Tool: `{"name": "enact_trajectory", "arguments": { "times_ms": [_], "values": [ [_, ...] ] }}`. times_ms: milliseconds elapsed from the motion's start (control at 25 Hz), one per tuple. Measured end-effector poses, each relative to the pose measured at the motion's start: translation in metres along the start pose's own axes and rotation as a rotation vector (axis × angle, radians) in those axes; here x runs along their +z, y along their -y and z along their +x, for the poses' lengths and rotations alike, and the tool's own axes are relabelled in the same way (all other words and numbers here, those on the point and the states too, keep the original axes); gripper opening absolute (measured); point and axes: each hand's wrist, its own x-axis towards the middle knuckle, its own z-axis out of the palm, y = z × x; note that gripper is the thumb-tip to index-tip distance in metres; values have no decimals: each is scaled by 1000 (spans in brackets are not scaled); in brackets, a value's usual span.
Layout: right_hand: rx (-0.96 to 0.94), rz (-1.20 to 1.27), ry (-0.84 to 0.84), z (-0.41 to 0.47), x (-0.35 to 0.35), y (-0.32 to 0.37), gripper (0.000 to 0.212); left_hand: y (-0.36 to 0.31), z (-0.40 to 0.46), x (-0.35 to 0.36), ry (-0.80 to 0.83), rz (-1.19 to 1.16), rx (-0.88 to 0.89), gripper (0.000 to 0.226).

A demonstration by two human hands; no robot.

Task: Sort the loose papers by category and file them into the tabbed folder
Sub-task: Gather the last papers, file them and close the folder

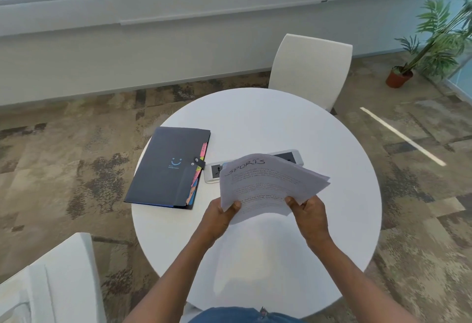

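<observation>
A bit of blue cloth (245, 315) sat at the very near edge, right under the camera. Two bare arms reached out from there over a round white table (332, 144).

The left hand (219, 214) held the near left corner of the papers (270, 185), with its thumb on top of the sheets. The right hand (310, 211) held the near right side of them, and its thumb was on top too. Both hands were wrapped around the stack. The papers were up off the table, over its middle, and they fanned out a little on the right. The top sheet said "SPORTS" in big hand-drawn letters, with small printed lines under it that were too blurry to read.

The folder (163, 169) lay flat and closed on the left side of the table, apart from the papers. It was dark with a small blue smile on the cover. A snap strap held it closed on its right edge, and colored tabs (196, 174) stuck out along that edge.

A white panel with dark slots (288, 155) sat in the middle of the table, just right of the folder. The papers hid most of it.

A white chair (310, 70) stood at the far side of the table. Another white chair (48, 282) stood near on the left. A green plant in a brown pot (398, 77) stood on the floor, far to the right.
</observation>
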Motion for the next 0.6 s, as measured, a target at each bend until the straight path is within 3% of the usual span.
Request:
{"name": "enact_trajectory", "arguments": {
  "times_ms": [200,400,600],
  "values": [
    [25,-82,15,-7,-1,-14,11,15,-4,1,43,121,-13,22],
    [-15,-90,-23,-10,0,-6,12,15,-3,3,-52,147,30,22],
    [-13,-209,8,-20,6,-14,7,20,-5,14,-81,465,13,30]
  ]
}}
